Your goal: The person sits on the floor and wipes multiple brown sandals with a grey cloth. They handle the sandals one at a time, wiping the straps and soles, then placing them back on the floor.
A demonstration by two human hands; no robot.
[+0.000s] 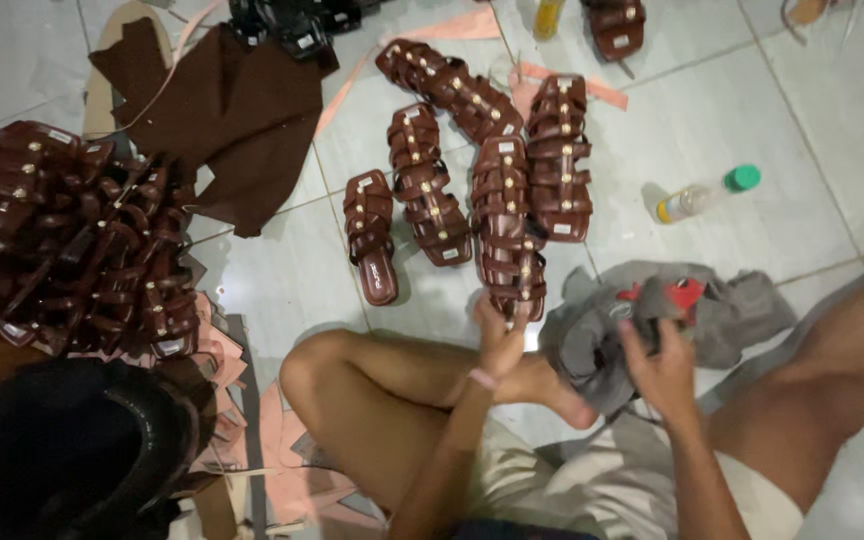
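floor (752, 110): white tile | left hand (500, 340) grips sandal (508, 235) | right hand (664, 362) grips grey cloth (732, 305)

Five brown strappy sandals (505, 225) lie loose in a cluster in the middle of the tiled floor (712, 120), and a sixth (616, 25) sits apart at the floor's far edge. The heap of the same sandals (62, 235) at the left edge is too tangled to count. One clear bottle with a green cap (704, 194) lies toward the right edge. One grey cloth (717, 310), one brown cloth (237, 115). Two hands, left (500, 338) and right (660, 368).
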